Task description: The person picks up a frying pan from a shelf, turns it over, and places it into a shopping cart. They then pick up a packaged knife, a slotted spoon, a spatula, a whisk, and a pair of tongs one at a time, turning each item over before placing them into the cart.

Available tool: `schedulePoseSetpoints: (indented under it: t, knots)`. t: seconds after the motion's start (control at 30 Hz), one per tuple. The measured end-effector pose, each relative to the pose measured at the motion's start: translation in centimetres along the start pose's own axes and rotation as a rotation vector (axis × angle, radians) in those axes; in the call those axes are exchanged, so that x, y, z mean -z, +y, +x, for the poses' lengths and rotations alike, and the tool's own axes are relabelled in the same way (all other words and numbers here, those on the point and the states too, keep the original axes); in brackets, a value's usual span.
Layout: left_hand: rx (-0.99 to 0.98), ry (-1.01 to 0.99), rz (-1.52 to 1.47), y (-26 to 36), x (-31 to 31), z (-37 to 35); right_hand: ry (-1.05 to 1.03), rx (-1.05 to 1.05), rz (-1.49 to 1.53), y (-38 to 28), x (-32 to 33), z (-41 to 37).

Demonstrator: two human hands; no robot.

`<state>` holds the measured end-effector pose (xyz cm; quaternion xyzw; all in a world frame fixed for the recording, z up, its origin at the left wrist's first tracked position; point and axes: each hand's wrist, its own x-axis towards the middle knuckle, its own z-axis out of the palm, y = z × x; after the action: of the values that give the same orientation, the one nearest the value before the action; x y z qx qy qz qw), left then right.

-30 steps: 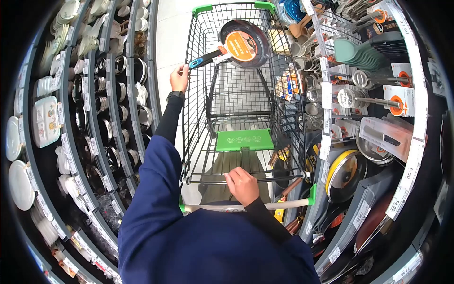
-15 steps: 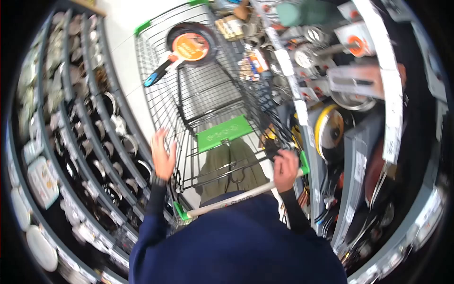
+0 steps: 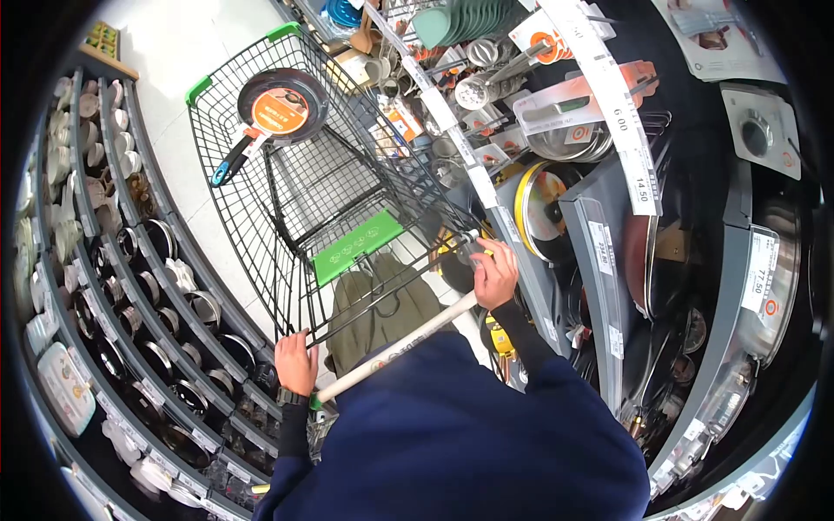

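A wire shopping cart [image 3: 228,227] with a green child-seat panel [image 3: 358,247] stands in front of me. At the rear left corner of its basket, my left hand [image 3: 296,362] has its fingers curled over the wire rim. My right hand [image 3: 496,276] grips the rear right corner of the rim, thumb and fingers closed around it. The pale push bar [image 3: 395,346] runs just behind both hands, against my body. Inside the basket, toward the far end, lies a dark frying pan [image 3: 314,106] with an orange label [image 3: 280,110] and a blue-tipped handle [image 3: 228,167].
Shelves [image 3: 143,260] of pots and dishes line the left side. Close on the right, shelves hold kitchen tools, a yellow-rimmed pan [image 3: 546,208] and upright pans behind grey dividers [image 3: 599,260]. White floor [image 3: 187,182] shows between the left shelves and the cart.
My left hand has come down from an open, raised pose onto the cart's rim. My right hand has closed on the right corner. The view has turned, so the cart appears farther left.
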<state>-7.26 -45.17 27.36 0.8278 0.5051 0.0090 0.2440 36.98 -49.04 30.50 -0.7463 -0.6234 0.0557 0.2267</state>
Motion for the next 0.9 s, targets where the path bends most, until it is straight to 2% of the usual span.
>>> schedulePoseSetpoints:
  t: [0.17,0.33,0.53,0.57,0.7,0.9]
  knots:
    - [0.016,0.052,-0.094,-0.2,0.7,0.3,0.034,0.06,0.057,0.1,-0.5,1.2]
    - [0.007,0.072,-0.065,-1.0,1.5,1.7,0.038,0.098,0.102,0.1,-1.4,3.1]
    - [-0.064,0.231,-0.126,-2.8,2.6,4.0,0.081,0.122,0.151,-0.1,-3.6,6.8]
    - [0.059,0.145,-0.129,-3.0,3.2,4.5,0.097,0.132,0.147,-0.2,-4.2,7.6]
    - [0.091,0.31,-0.036,-5.8,3.3,6.5,0.107,0.167,0.131,-0.7,-5.8,10.7]
    - [0.13,0.289,-0.082,-9.1,4.3,10.5,0.138,0.216,0.096,-1.3,-8.5,15.7]
